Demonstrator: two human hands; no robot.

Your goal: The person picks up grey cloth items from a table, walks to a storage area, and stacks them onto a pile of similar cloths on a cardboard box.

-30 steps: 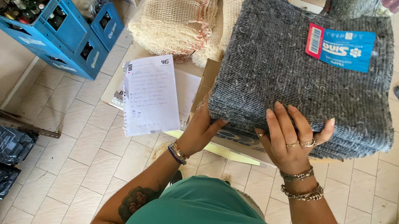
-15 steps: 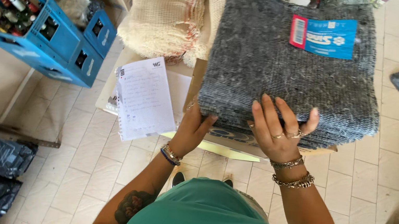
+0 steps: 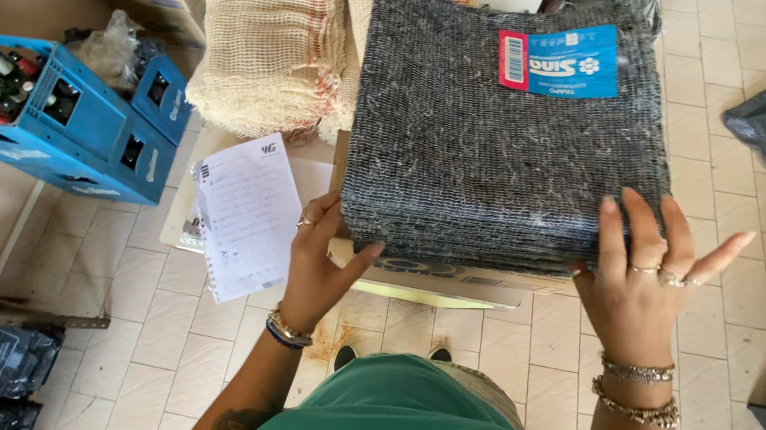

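Since half a second ago, both hands have slid outward to the near corners of the stack of grey cloths [image 3: 507, 132], where before they sat closer together on its near edge.

From the head camera, looking straight down: my left hand [image 3: 323, 262] is at the near left corner of the stack, thumb hooked under the bottom layers and fingers curled up along the side, so it grips the edge rather than resting flat. My right hand [image 3: 648, 285] lies at the near right corner with fingers spread wide and lifted, palm on the top cloth, closed on nothing. The stack sits on a cardboard box [image 3: 435, 273], overhanging its near edge.

As I judge it, the pile is squared and gathered but not lifted; nothing has left the box.

The cloths are coarse, flecked grey felt, folded into thick rectangular layers, with a blue and red paper label [image 3: 560, 60] at the far edge. Beside the box's left edge lies a handwritten notepad sheet [image 3: 246, 215], thin and white. Beyond it stand bundles of cream open-weave netting [image 3: 268, 36], rough and ribbed. Left of those is a blue plastic crate [image 3: 53, 120] holding bottles, on a pale tiled floor [image 3: 576, 345].
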